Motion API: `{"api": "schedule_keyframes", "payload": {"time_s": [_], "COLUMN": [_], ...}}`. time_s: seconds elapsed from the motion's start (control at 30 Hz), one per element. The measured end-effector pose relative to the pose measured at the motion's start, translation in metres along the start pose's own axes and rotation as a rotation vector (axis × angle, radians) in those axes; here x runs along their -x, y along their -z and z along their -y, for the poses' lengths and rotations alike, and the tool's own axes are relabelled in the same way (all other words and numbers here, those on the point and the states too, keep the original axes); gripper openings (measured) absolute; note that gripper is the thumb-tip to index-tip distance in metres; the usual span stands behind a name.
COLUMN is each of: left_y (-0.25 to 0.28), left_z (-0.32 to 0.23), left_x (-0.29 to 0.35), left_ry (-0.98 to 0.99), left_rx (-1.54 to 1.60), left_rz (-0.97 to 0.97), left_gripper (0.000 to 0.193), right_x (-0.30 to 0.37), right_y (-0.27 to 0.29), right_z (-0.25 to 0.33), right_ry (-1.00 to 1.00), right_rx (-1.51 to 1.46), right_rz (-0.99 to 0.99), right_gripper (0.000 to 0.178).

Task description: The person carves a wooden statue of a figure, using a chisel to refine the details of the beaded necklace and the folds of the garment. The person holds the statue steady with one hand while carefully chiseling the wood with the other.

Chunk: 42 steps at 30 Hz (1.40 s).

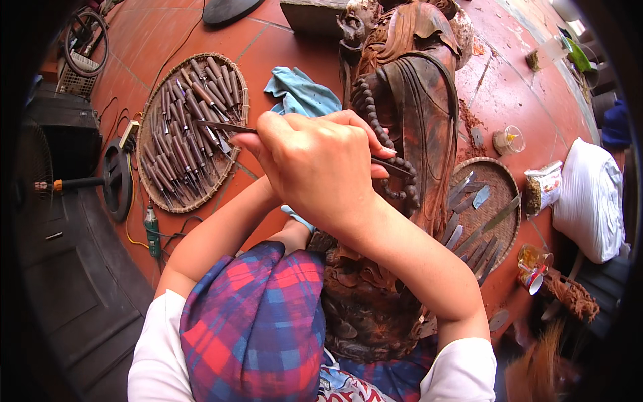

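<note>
A thin dark metal file (228, 126) runs crosswise through both my hands, its narrow end sticking out to the left. My right hand (315, 167) is closed around it, back upward, and covers most of my left hand. Only the fingers of my left hand (362, 125) show beyond it, gripping the file near its right end. That end lies over a string of carved beads (372, 110) on a dark brown wooden statue (422, 114). The statue lies lengthwise before me, with robe folds cut into its surface. Contact between file and beads is hard to make out.
A round woven tray (245, 100) of wooden-handled chisels sits at left, a blue cloth (301, 92) beyond my hands. Another woven tray (492, 174) with flat files lies right, near a white sack (589, 201) and plastic cups. A fan (40, 174) and green rotary tool (153, 231) are left.
</note>
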<state>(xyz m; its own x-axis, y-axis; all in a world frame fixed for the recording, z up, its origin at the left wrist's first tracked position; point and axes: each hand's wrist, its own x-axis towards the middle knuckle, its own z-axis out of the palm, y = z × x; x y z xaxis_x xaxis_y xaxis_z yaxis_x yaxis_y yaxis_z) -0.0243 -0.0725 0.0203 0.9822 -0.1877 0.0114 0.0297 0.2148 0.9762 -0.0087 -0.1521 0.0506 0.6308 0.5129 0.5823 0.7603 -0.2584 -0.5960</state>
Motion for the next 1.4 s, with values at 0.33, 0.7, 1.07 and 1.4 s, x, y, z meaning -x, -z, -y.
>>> {"api": "schedule_keyframes", "payload": {"time_s": [0.33,0.7,1.07,1.4], "left_y": [0.010,0.007,-0.005,-0.017], "left_z": [0.006,0.011,0.015,0.001], "left_x": [-0.004,0.000,0.014,0.020], "left_ry": [-0.239,-0.345,-0.378,-0.304], "left_rx": [-0.366,-0.453,-0.554,-0.656], "left_rz": [0.159,-0.002,-0.118,-0.080], "left_gripper": [0.026,0.036,0.051,0.042], "right_x": [0.015,0.016,0.021,0.026], "right_y": [-0.003,-0.003,0.010,0.014], "right_z": [-0.005,-0.003,-0.001,-0.001], "right_ry": [0.157,0.221,0.284,0.316], "right_rx": [0.145,0.080,-0.074,-0.153], "right_rz": [-0.049,0.085,0.219,0.300], "right_gripper": [0.024,0.025,0.015,0.032]}}
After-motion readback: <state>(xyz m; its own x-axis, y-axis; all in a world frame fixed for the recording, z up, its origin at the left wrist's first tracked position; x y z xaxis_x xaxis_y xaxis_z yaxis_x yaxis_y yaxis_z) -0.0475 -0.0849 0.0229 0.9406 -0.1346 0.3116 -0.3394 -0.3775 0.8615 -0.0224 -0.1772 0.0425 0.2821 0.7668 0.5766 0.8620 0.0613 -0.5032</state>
